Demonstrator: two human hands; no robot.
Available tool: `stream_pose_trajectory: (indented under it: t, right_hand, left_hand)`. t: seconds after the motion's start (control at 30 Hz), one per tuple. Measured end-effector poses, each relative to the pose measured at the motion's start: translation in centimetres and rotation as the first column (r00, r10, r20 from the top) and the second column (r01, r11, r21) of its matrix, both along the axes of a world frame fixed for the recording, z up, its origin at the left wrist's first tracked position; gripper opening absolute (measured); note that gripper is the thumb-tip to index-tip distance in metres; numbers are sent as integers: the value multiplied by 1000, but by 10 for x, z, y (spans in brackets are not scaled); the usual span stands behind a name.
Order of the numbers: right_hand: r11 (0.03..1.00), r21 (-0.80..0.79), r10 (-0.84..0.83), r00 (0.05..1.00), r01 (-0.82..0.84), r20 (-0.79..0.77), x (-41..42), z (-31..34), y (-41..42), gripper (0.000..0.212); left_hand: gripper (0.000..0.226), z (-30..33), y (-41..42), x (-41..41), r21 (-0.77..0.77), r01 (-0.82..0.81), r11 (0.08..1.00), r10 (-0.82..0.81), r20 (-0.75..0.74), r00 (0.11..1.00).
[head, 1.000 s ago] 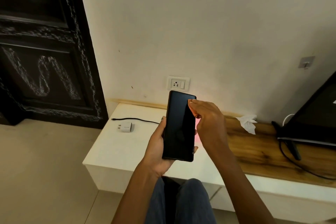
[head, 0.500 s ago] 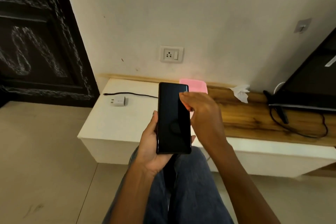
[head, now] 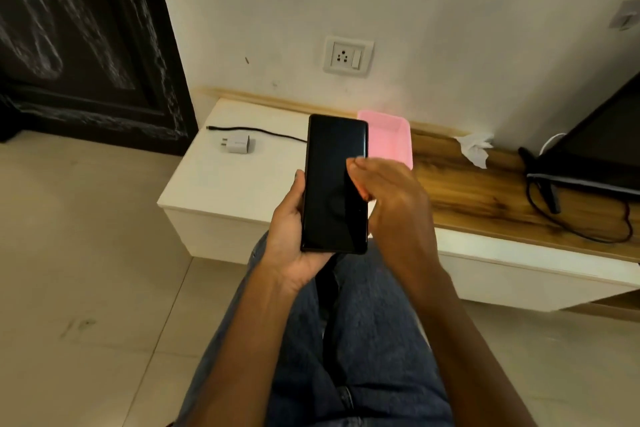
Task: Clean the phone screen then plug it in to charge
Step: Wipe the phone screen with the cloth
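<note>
I hold a black phone (head: 332, 184) upright over my lap, its dark screen facing me, gripped from the left and below by my left hand (head: 289, 236). The bunched fingers of my right hand (head: 391, 198) press on the right side of the screen; nothing is visible in them. A white charger adapter (head: 237, 144) lies on the low white cabinet (head: 221, 184), with a black cable (head: 256, 130) behind it that runs under the phone. The wall socket (head: 347, 55) sits above the cabinet. A crumpled white tissue (head: 476, 147) lies on the wooden top to the right.
A pink tray (head: 393, 139) stands against the wall just behind the phone. At the far right a dark TV (head: 602, 146) rests on the wooden top with black cords (head: 581, 232) trailing. A dark carved door (head: 79, 45) fills the left.
The view has tilted down, so the phone and hands sit lower against the cabinet. My right fingers slid from the phone's top right corner down to mid-screen.
</note>
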State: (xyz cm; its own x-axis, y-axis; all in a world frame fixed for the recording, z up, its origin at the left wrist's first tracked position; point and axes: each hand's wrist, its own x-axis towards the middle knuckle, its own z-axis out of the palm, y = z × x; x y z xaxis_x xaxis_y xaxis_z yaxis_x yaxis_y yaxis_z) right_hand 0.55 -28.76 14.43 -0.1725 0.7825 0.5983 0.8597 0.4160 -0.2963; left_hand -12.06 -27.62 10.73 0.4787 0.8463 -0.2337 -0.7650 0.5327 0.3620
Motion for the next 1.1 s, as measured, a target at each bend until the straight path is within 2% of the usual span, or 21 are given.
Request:
stream_pose_trajectory:
  t: [0.13, 0.33, 0.43, 0.53, 0.63, 0.77, 0.93, 1.1]
  right_hand:
    - [998, -52, -44, 999, 45, 15, 4, 10, 25, 46]
    - [1000, 7, 22, 999, -23, 26, -7, -22, -20, 26]
    - [999, -3, 39, 999, -39, 24, -7, -30, -34, 33]
    - [1000, -16, 22, 999, -21, 34, 0, -26, -19, 28]
    - [997, -75, -3, 1000, 4, 16, 0, -20, 1, 35]
    - [999, -43, -29, 1000, 29, 5, -9, -25, -6, 28]
    - [997, -68, -39, 999, 39, 6, -16, -43, -44, 36]
    - [991, -103, -80, 996, 83, 32, -2, -32, -25, 34]
  left_hand:
    - [57, -3, 1, 4, 4, 12, 1000, -12, -6, 1000]
    - [58, -10, 6, -5, -33, -23, 999, 23, -22, 1000]
    - [65, -9, 6, -5, -52, 4, 999, -7, -40, 999]
    - [59, -12, 7, -1, -71, -15, 997, 13, -30, 999]
    - [53, -15, 8, -1, -59, -28, 998, 27, -29, 999]
    - [54, -17, 9, -3, -61, -38, 997, 35, -45, 998]
    - [65, -17, 9, -2, -83, -21, 996, 15, -69, 997]
    - [58, -14, 7, 6, -94, -31, 995, 25, -63, 998]
